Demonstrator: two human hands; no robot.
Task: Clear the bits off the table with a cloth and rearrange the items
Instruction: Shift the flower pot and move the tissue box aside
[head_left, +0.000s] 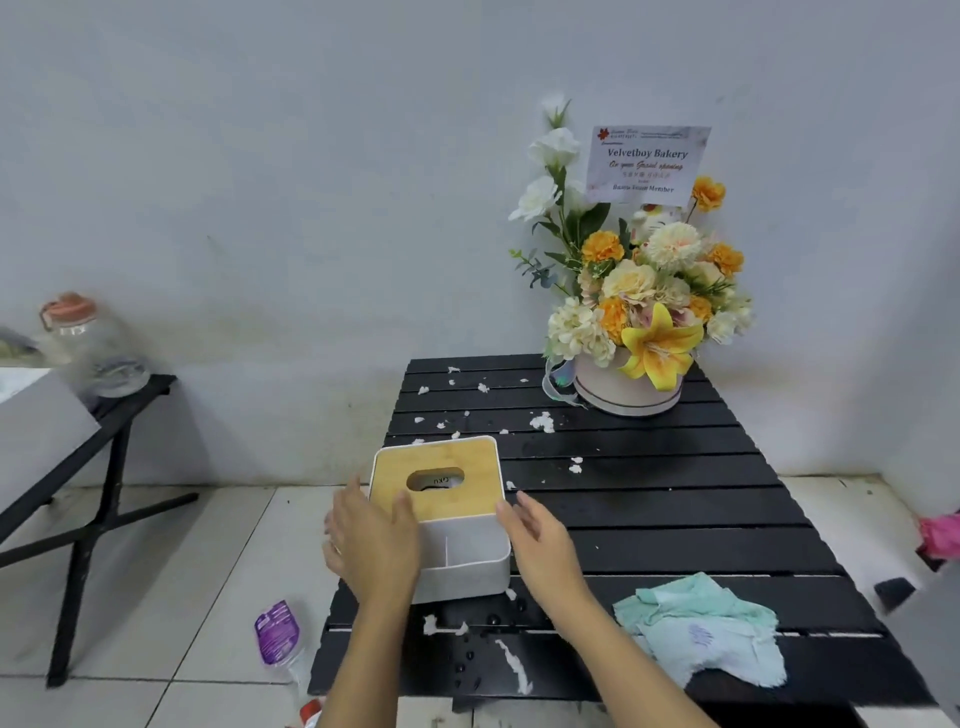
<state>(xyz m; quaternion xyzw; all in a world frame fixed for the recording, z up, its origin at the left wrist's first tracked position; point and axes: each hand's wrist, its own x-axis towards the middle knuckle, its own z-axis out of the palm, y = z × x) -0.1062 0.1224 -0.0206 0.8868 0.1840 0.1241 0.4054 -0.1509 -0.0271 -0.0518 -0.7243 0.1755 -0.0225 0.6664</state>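
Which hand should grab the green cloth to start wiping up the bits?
Probably the right hand, next to the tissue box: the cloth lies on its side of the table, while the left hand sits across the box.

A single head-worn view looks forward and down, close over the table (675, 499).

Diffuse, moderately bright indoor light casts only faint, soft shadows; a dull sheen and glinting water drops (469, 656) mark the black slatted table (675, 519) beyond and below the fingers (519, 512) of the right hand (543, 553). The flower arrangement (644, 291) far past the fingertips is sharp. The glass jar (88, 343), well left of the fingers (355, 496) of the left hand (374, 551), is smeared, and wide-angle distortion bends the floor tiles (208, 571) at the edges.
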